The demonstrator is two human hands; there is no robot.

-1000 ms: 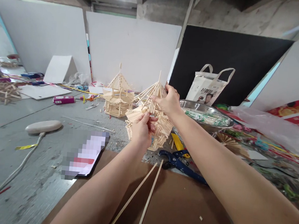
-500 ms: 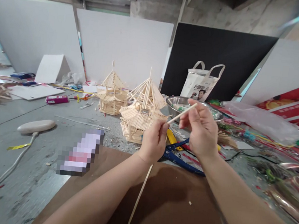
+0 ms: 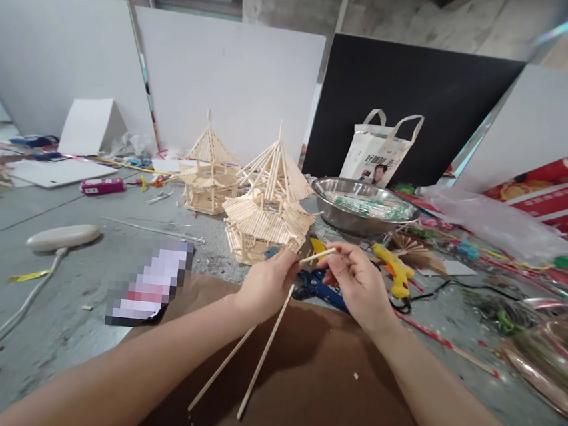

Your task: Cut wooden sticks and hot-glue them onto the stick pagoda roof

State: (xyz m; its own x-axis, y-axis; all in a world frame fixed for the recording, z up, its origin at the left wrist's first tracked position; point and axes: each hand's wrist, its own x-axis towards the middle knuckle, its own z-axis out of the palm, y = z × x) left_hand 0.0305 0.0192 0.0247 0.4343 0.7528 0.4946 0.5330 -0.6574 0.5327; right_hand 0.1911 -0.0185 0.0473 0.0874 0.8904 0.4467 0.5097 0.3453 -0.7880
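Note:
In front of me my left hand is closed in a pinch on a thin wooden stick that slants up to the right. At the stick's upper end, my right hand has its thumb and fingers curled around the tip. Two more stick lengths, a left one and a right one, show below my left hand over the brown sheet; whether the left one joins the held stick I cannot tell. Blue-handled pliers lie behind my hands, partly covered.
A near stick pavilion and a far stick pavilion stand ahead. A steel bowl holds green-wrapped sticks. To the right lies a yellow glue gun with a black cord. A phone and a white cabled device are left.
Both hands have come down and slightly left. The held stick's exposed end is lower, with the right fingers at its tip. Another stick length now shows below my left hand.

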